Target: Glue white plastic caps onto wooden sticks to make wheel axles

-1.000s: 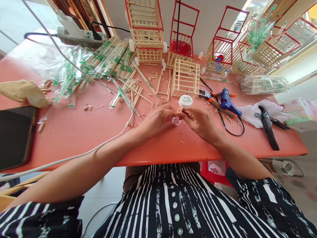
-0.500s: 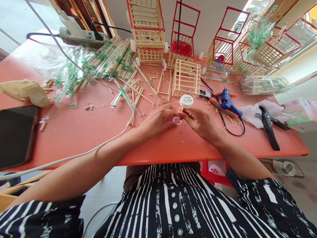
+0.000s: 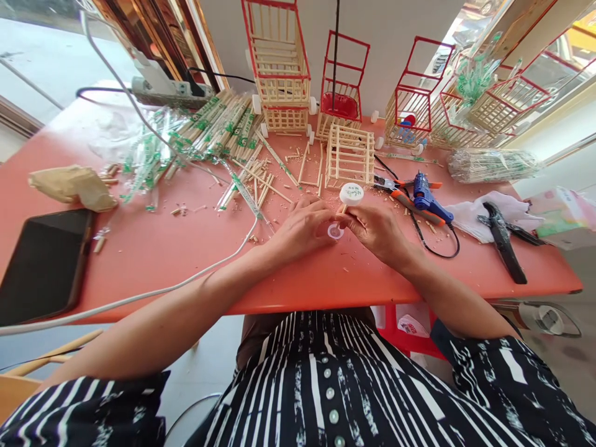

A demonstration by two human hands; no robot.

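Note:
Close together over the front middle of the table, my left hand (image 3: 307, 225) and my right hand (image 3: 375, 231) are both closed around a short wooden stick (image 3: 342, 209). A white bottle cap (image 3: 351, 194) with green print sits at the stick's upper end. At its lower end is a second white cap (image 3: 335, 231), its hollow side showing. My fingers cover most of the stick. Just beyond my hands stands a small cart basket (image 3: 349, 155) built of bare wooden sticks.
Stick carts with red trim, one a tall cart (image 3: 282, 68), line the back. Wrapped chopsticks (image 3: 223, 127) lie back left, a phone (image 3: 49, 264) at far left. Right are pliers (image 3: 395, 189), a blue glue gun (image 3: 426, 195) and a black clamp (image 3: 501, 239). A white cable (image 3: 186, 279) crosses left.
The view has shifted slightly. Both hands stay at about the same place, and the lower cap shows a little more of its round rim between them.

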